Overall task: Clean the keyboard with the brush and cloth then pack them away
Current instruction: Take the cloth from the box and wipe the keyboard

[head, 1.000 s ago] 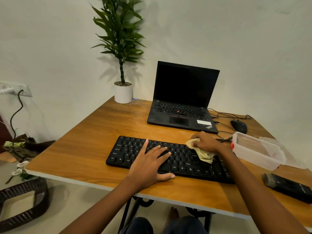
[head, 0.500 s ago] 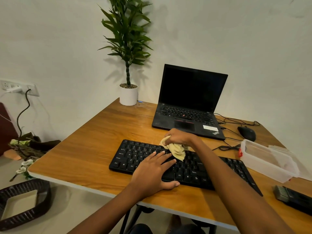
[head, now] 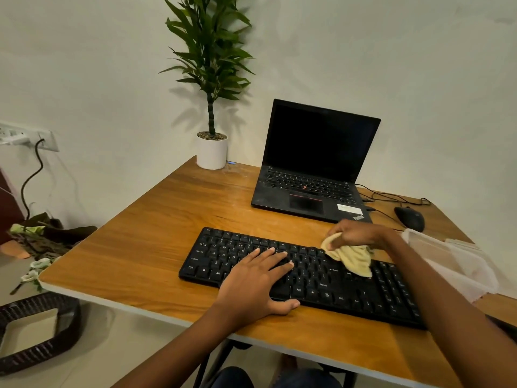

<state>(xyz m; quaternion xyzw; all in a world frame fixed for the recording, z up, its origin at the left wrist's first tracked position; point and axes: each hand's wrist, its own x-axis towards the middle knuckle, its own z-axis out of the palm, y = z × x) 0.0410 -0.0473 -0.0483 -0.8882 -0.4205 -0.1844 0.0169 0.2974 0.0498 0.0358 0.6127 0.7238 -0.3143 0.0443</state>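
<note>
Far off to the left of the left hand, down on the floor, lay a dark woven basket [head: 36, 357], with a few white flowers [head: 35, 273] beyond it. On the wall above them hung a socket strip [head: 33, 137] with a black cable plugged in. A wooden table [head: 156, 242] filled the middle, and a potted plant [head: 211, 151] stood at its far edge, well behind that hand.

The left hand [head: 251, 284] lay flat on the middle of the black keyboard [head: 321, 278], gripping nothing. Its fingers were straight and spread across the keys, and its thumb rested on the table just at the keyboard's near edge.

Behind both hands stood an open laptop [head: 313, 152] with a dark screen. The right hand [head: 355, 233] hovered just in front of the laptop's near right corner, over the far edge of the keyboard. Its fingers were curled tight round a bunched yellow cloth [head: 352, 260]. The loose part of the cloth hung below the grip and touched the keys to the right of the left hand's fingertips.

Behind and to the right of that grip sat a black mouse [head: 409, 218] with its cable running back towards the laptop. Just right of the wrist was a clear plastic box [head: 458, 264], blurred, resting on the table beside the keyboard's right end.
</note>
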